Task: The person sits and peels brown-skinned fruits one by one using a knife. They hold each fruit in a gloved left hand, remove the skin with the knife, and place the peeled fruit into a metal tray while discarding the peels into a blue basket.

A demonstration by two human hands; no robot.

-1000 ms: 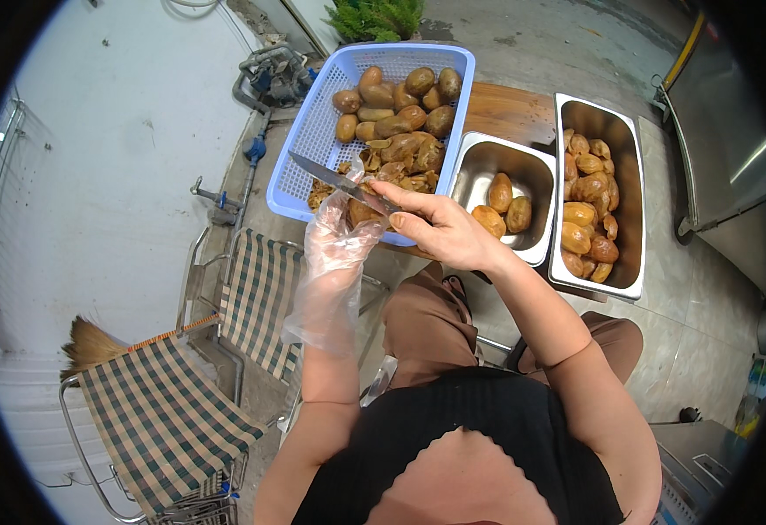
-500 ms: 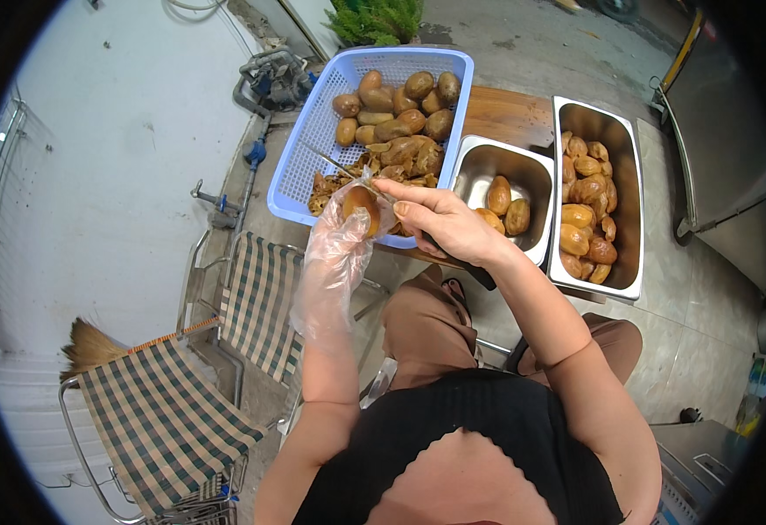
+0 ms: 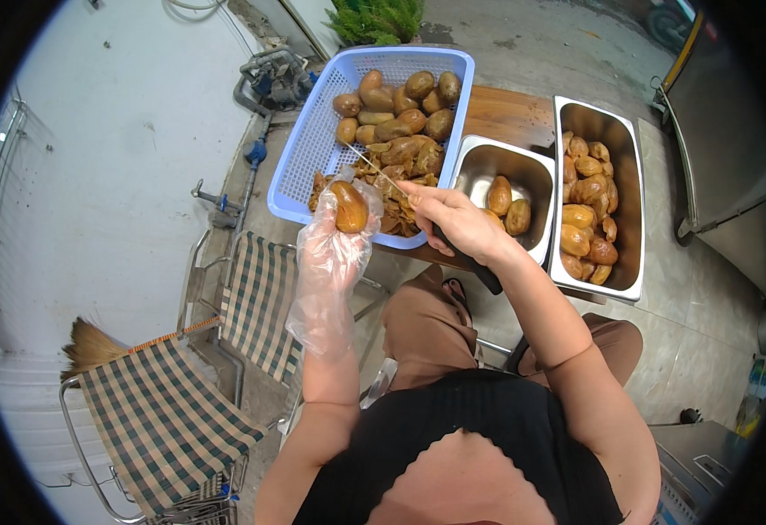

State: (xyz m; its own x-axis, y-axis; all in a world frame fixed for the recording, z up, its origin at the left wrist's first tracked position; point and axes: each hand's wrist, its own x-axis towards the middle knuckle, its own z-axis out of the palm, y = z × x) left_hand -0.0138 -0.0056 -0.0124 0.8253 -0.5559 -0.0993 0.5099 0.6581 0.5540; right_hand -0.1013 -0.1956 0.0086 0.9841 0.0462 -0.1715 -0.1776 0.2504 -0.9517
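My left hand [image 3: 326, 245], in a clear plastic glove, cups a peeled, glossy amber-brown oval fruit [image 3: 349, 208] over the near edge of the blue basket [image 3: 288, 179]. In my bare right hand [image 3: 457, 220] is a knife [image 3: 374, 165], its thin blade pointing up and left, apart from the fruit. Its dark handle [image 3: 486, 276] shows below the palm. Brown peelings [image 3: 396, 210] lie heaped in the basket's near part, and several unpeeled brown fruits [image 3: 391, 101] fill its far part.
To the right, a small steel pan [image 3: 536, 160] holds a few peeled fruits, beside a long steel pan [image 3: 632, 201] with several more. Both stand by a wooden bench [image 3: 505, 114]. Checkered folding chairs [image 3: 164, 420] and a broom [image 3: 94, 348] are at left, by wall pipes [image 3: 251, 171].
The knife has come away from the fruit, my right hand shifting slightly right. My left hand has moved a little left and turned, showing more of the fruit's smooth side.
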